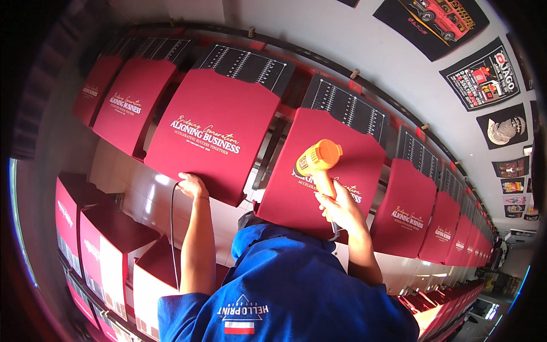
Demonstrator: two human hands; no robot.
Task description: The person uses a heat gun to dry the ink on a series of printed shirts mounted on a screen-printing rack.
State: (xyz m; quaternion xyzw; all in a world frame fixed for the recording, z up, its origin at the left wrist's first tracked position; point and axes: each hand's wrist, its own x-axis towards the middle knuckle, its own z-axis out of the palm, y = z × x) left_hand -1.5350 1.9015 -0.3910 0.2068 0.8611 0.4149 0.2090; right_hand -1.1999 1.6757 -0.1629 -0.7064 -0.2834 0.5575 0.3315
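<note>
My right hand (pixel 340 211) is wrapped around the handle of a yellow-orange heat gun (pixel 320 158). The tool is held over a dark red shirt (pixel 296 194) with white and gold lettering, laid on a flat printing board, and it covers part of the print. A dark cord leaves the bottom of the handle. To the left, my left hand (pixel 192 187) is closed on a thin black cord (pixel 173 228) that hangs down beside my forearm. Its fingertips are by the lower edge of another printed red shirt (pixel 213 119); whether they touch the fabric I cannot tell.
More red shirts on boards (pixel 128 102) continue left and right (pixel 404 211) in a long row. Black boards with white ruler marks (pixel 242 65) show above the shirts. A second row (pixel 114 239) stands lower left. A dark rail (pixel 307 54) runs behind; printed posters (pixel 481 74) hang on the wall.
</note>
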